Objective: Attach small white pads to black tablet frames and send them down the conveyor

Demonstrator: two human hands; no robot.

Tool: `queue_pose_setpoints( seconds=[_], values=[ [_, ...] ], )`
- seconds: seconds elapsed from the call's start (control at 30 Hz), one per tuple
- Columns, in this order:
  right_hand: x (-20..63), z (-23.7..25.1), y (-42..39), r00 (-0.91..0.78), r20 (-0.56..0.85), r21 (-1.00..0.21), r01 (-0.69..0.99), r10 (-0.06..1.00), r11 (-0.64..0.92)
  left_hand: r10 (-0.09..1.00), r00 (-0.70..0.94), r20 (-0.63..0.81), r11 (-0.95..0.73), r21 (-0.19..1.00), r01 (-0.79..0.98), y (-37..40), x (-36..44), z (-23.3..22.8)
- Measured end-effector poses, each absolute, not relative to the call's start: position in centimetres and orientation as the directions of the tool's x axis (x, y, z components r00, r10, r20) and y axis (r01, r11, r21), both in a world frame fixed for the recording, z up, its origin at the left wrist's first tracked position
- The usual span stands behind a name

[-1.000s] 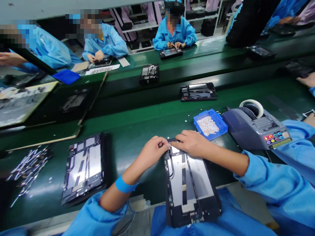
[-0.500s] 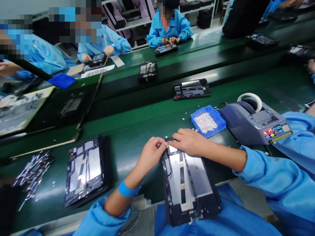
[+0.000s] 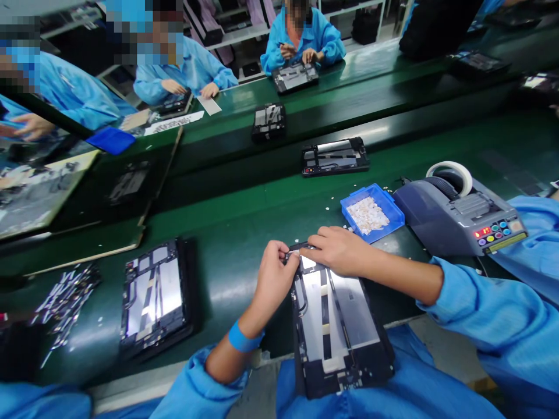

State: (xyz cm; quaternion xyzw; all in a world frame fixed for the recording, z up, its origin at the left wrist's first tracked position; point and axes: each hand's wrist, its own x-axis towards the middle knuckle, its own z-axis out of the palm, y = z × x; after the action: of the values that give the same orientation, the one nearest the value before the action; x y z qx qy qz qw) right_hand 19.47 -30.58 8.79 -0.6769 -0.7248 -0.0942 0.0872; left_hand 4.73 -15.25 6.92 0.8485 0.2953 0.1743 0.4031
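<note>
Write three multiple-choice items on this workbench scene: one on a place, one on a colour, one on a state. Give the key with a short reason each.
1. Where does the small tray of white bits sit?
A. left of the tape dispenser
B. on the person's lap
C. on the far shelf

2. What colour is the band on the left wrist?
A. red
B. blue
C. yellow

3. How do the left hand and right hand stand?
A. both lifted clear
B. both at the far end of the open tablet frame
C. both in the tray

Key: A, the tray lies just left of the dispenser; B, the band is blue; B, the fingers of both meet at the frame's far edge.
</note>
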Motion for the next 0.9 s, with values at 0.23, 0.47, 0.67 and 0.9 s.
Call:
queue_pose_setpoints(
  seconds=[0.23, 0.47, 0.67, 0.9],
  values=[
    [19.7, 8.3, -30.8, -0.083, 0.272, 0.044, 0.996, 0.959, 0.073, 0.692, 0.708, -0.139, -0.075, 0.962, 0.263, -15.8, 5.7, 5.9],
    [19.8, 8.3, -30.3, -0.097, 0.285, 0.047, 0.995, 0.954, 0.087, 0.671, 0.731, -0.122, -0.146, 0.945, 0.292, -15.5, 6.1, 6.4],
    [18.7, 9.2, -36.1, 0.293, 0.456, -0.271, 0.945, 0.84, -0.182, 0.67, 0.743, -0.01, -0.361, 0.87, 0.337, -16.7, -1.1, 6.3],
    [11.5, 9.2, -44.0, 0.518, -0.077, -0.665, 0.611, 0.852, -0.431, 0.459, 0.889, -0.011, -0.477, 0.84, 0.257, -22.3, -6.3, 5.1]
  ],
)
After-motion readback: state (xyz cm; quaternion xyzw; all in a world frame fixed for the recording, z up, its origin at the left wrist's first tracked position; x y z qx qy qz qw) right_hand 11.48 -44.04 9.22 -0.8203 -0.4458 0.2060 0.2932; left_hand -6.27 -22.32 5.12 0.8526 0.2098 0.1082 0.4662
